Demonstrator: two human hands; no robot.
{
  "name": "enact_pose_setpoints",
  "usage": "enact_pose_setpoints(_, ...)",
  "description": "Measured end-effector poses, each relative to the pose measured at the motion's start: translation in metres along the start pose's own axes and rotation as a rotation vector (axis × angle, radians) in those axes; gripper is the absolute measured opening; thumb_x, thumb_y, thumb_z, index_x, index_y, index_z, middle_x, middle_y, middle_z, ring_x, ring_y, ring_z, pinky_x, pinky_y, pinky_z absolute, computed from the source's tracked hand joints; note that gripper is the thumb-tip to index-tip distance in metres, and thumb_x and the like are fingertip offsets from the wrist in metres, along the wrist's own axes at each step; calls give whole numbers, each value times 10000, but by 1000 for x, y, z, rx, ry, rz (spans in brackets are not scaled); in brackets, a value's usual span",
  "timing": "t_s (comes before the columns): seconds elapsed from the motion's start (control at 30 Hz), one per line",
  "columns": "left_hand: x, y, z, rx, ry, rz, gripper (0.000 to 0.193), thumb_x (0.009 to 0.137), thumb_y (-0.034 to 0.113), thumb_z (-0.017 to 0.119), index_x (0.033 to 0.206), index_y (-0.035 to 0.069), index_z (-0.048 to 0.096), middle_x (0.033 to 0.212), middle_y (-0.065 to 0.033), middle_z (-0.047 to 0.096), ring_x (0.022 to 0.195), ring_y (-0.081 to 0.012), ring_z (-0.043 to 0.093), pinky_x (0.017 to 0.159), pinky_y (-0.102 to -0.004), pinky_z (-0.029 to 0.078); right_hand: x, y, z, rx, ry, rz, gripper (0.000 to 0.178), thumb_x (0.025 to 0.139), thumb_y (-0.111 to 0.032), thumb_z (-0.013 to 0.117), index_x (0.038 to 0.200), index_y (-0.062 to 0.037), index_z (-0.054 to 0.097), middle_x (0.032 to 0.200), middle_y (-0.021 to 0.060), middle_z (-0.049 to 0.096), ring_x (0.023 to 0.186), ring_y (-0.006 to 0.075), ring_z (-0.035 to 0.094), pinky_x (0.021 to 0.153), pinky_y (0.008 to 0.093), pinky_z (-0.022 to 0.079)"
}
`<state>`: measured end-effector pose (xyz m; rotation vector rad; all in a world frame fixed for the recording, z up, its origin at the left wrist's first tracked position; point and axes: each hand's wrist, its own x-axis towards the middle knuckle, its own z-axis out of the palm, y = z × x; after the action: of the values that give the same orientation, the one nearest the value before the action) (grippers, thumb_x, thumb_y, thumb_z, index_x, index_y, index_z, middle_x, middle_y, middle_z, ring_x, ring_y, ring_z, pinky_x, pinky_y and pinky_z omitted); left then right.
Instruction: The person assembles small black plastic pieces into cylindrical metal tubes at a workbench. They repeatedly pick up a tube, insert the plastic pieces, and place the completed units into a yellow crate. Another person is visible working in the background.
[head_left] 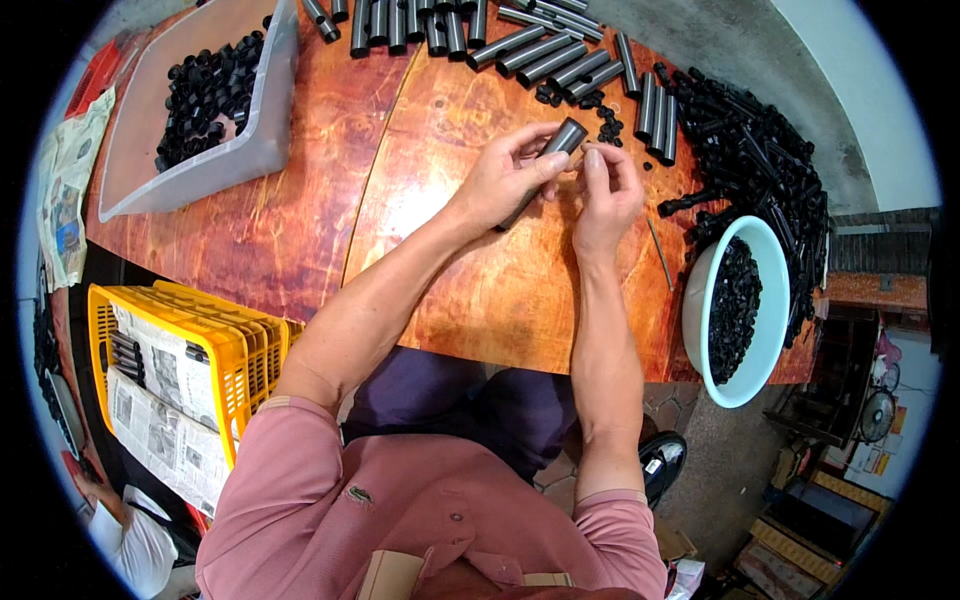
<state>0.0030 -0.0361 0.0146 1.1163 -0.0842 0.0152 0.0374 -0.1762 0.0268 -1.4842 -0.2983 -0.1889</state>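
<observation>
My left hand point(500, 180) is wrapped around a dark grey cylindrical tube point(568, 137), tilted with its upper end toward the far right. Close beside that end, my right hand point(607, 195) has thumb and fingers pinched together; whatever it may hold is too small to make out. Just beyond the hands, small black pieces point(609, 128) lie loose on the wooden table point(480, 310). More dark tubes point(548, 62) lie along the far side of the table. To the right of my right hand is a thin metal rod point(661, 255).
A heap of black parts point(755, 150) covers the right end. A pale blue basin point(774, 300) of small black pieces stands at the right edge. Far left is a translucent bin point(270, 125) with black rings. A yellow crate point(235, 385) lined with newspaper sits near left; another person point(130, 540) is beyond.
</observation>
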Motion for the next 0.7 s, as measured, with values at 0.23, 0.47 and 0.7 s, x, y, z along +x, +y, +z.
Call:
enact_pose_setpoints(0.23, 5, -1, -3, -373, 143, -91, 496, 961, 230, 661, 1365, 19, 468, 1045, -79, 644, 860, -131, 634, 739, -243, 535, -11, 1, 14, -432, -130, -437, 301, 780, 0, 767, 1058, -56, 667, 874, 47, 628, 637, 111, 573, 519, 243, 477)
enact_pose_setpoints(0.47, 4, -4, -2, -349, 99, -51, 395, 972, 162, 649, 1312, 37, 493, 1134, -98, 638, 1061, -187, 650, 898, -326, 563, -10, 7, 12, -409, -120, -381, 320, 776, 8, 778, 1068, -47, 659, 868, 56, 627, 622, 118, 568, 528, 250, 473)
enact_pose_setpoints(0.7, 7, -9, -8, -385, 47, -86, 419, 1015, 161, 561, 1382, -5, 445, 1171, -138, 595, 1081, -204, 645, 889, -318, 563, -4, 9, 3, -461, -123, -390, 291, 790, 6, 767, 1060, -40, 669, 868, 65, 640, 613, 125, 568, 524, 255, 457)
